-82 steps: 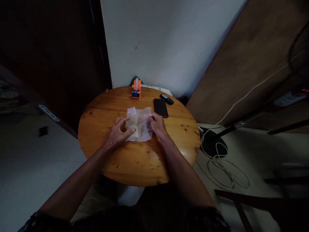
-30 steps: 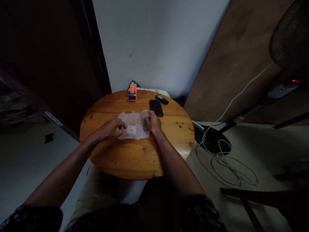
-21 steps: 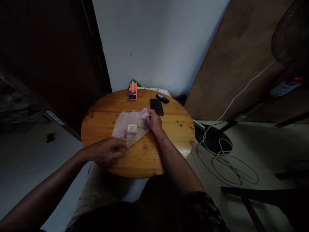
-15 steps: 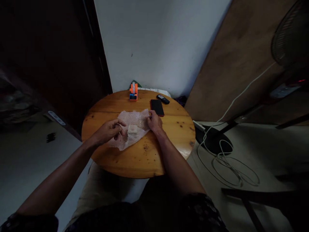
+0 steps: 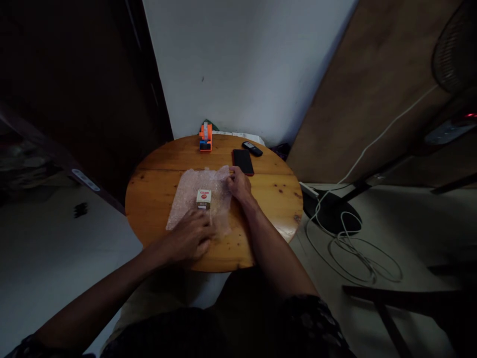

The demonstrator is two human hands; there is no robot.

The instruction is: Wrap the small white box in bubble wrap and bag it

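Wall (image 5: 238,59): pale, filling the upper centre.
Table (image 5: 274,209): round, wooden, across the centre.
Bubble wrap (image 5: 185,196): spread out, left of centre.
Left hand (image 5: 192,234): over the bubble wrap's lower part, too blurred at the fingers to tell any grip.
Right hand (image 5: 241,186): pinching the bubble wrap's upper right edge.
Tape dispenser (image 5: 205,137): orange, upper centre.
Small box (image 5: 203,199): red-printed, resting on the bubble wrap, left of centre.
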